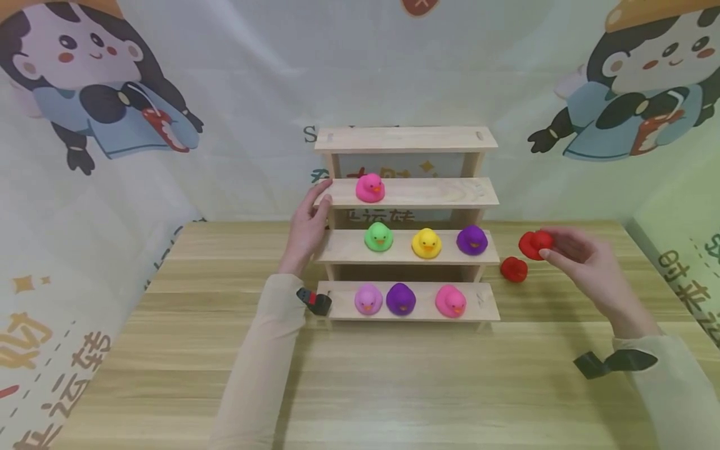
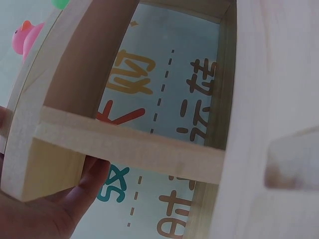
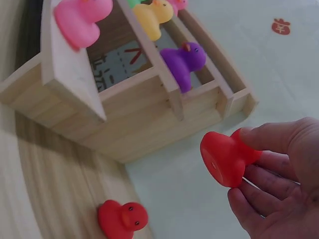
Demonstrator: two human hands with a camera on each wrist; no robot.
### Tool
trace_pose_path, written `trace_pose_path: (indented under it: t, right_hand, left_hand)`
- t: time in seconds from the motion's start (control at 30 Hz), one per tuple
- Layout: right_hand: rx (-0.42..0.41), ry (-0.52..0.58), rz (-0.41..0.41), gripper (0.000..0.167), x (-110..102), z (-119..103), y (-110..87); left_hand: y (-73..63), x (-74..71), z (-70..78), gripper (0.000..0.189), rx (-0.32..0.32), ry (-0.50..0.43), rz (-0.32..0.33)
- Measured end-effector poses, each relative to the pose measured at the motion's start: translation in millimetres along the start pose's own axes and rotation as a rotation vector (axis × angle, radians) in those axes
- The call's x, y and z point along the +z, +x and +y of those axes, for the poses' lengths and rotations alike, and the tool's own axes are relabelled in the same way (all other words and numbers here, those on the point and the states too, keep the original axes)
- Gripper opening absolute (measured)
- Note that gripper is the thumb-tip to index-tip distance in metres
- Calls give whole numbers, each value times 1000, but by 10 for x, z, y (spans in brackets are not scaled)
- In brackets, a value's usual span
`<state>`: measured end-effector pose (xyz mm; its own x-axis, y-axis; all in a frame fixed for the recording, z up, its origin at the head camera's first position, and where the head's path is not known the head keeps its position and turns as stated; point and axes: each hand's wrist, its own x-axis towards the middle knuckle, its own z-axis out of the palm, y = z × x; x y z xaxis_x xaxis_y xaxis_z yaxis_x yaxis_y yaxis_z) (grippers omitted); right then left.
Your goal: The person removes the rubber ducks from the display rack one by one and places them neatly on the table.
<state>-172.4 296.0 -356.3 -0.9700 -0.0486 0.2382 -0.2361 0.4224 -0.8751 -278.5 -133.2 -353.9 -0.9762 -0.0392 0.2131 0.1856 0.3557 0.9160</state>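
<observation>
My right hand pinches a red rubber duck between thumb and fingers, off the right side of the wooden tiered shelf. In the right wrist view the held duck is tipped, its flat base showing. A second red duck sits on the table below it. At the shelf's left end my left hand grips the second board from the top. The left wrist view shows fingers around that board's end. On this same board stands a hot-pink duck.
The board below carries a green duck, a yellow duck and a purple duck. Along the lowest board are a lilac duck, another purple duck and a pink duck. A printed cloth hangs behind the wooden table.
</observation>
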Motion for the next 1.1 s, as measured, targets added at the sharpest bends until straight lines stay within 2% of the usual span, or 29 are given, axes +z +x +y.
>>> trace_pose_path:
  t: [0.13,0.3,0.43,0.57,0.8,0.87,0.97,1.1]
  right_hand:
    - [-24,36,-12,40,-38,311,-16]
    - [-20,45,-3,46,-136,916,25]
    - [-15,33,16,51,-165,1183,25]
    - [19,30,28,55,-151,1155,-13]
    - [69,30,21,36,-80,648,-147]
    - [69,36,20,32,-73,569,-174]
    - [75,12,26,32,-66,561,-184]
    - [86,-57,23,45,-65,648,-164]
  left_hand:
    - [-7,7,2,41,-3,1,-5]
    - [-12,17,16,41,-8,-6,-2]
    - [-9,18,19,41,-10,-14,-3]
    - [-9,11,17,41,-11,-21,-3]
    - [-16,1,19,41,-11,-17,-1]
    - [-15,1,21,41,-15,-10,-3]
    - [-19,2,24,41,-25,-8,1]
    - [-23,2,30,40,-30,-10,6]
